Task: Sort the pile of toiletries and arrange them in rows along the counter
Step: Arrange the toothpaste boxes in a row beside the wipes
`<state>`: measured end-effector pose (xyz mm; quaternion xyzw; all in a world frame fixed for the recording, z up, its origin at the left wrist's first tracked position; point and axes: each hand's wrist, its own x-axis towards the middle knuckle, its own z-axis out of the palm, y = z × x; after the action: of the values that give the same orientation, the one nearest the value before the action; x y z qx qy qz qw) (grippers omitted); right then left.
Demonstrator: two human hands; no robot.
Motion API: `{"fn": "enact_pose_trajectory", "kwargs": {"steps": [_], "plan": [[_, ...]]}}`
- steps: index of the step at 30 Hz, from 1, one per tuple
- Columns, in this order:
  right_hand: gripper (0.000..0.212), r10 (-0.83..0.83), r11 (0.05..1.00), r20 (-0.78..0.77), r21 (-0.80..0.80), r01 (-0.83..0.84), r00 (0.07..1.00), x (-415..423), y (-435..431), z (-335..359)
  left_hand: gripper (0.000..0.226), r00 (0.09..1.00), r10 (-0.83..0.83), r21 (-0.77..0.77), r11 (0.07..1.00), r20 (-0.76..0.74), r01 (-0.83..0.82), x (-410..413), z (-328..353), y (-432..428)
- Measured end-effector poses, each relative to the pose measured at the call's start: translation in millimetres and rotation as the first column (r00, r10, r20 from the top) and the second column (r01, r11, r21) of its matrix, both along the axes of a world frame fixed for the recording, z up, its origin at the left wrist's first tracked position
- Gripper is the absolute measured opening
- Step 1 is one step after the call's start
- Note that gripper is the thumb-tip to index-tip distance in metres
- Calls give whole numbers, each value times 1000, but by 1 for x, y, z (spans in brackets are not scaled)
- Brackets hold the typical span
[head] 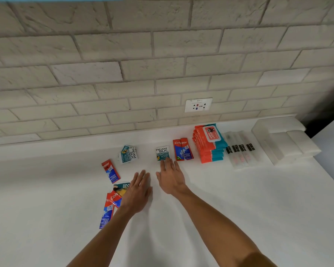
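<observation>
My right hand (171, 177) lies flat and wide on the white tabletop (220, 199), fingers straight, holding nothing. Its fingertips (168, 160) touch the near edge of a single Cream Silk sachet (162, 152), which lies just beyond them. Just right of that sachet, and beyond my right hand, two Colgate sachets (182, 149) lie side by side. Further right sits a stack of orange and teal wipes packs (209, 145), then a row of clear-wrapped toothbrushes (241, 151), and furthest right a group of white blocks (285, 141) near the tabletop's end.

My left hand (138, 189) is also spread flat, fingers straight and together, gripping nothing, just beside my right hand with a narrow gap between them. Its outer edge covers part of a teal and yellow sachet (121, 187). Beneath that, at my left wrist, a few loose Colgate packets (109, 209) overlap one another. Beyond and to the left of my left hand one more Colgate sachet (110, 171) lies tilted and alone. Beyond that hand's fingertips, well apart from them, is a small heap of Cream Silk sachets (128, 154).

On the brick wall (104, 74) beyond my right hand is a white socket plate (198, 105).
</observation>
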<state>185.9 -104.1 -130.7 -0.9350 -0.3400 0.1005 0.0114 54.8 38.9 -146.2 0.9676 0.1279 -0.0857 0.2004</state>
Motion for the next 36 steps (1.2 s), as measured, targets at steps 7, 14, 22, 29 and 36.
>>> {"fn": "enact_pose_trajectory", "kwargs": {"steps": [7,14,22,29,36], "plan": [[69,-25,999,-2,-41,25,1000,24,13,4,65,1000,4,1,1000,4,-4,-1,4,-1],[69,-39,998,-11,-52,39,999,33,21,6,65,1000,10,-15,1000,-4,-10,-1,6,-2],[69,-60,998,-21,-36,60,998,40,26,4,66,1000,8,-7,1000,-16,-8,0,7,-2],[64,-71,997,-10,10,72,997,41,28,3,67,1000,-1,-5,1000,-13,1,3,7,0],[57,-62,983,5,171,60,998,21,28,9,57,985,95,-131,988,146,-76,0,24,7]]}}
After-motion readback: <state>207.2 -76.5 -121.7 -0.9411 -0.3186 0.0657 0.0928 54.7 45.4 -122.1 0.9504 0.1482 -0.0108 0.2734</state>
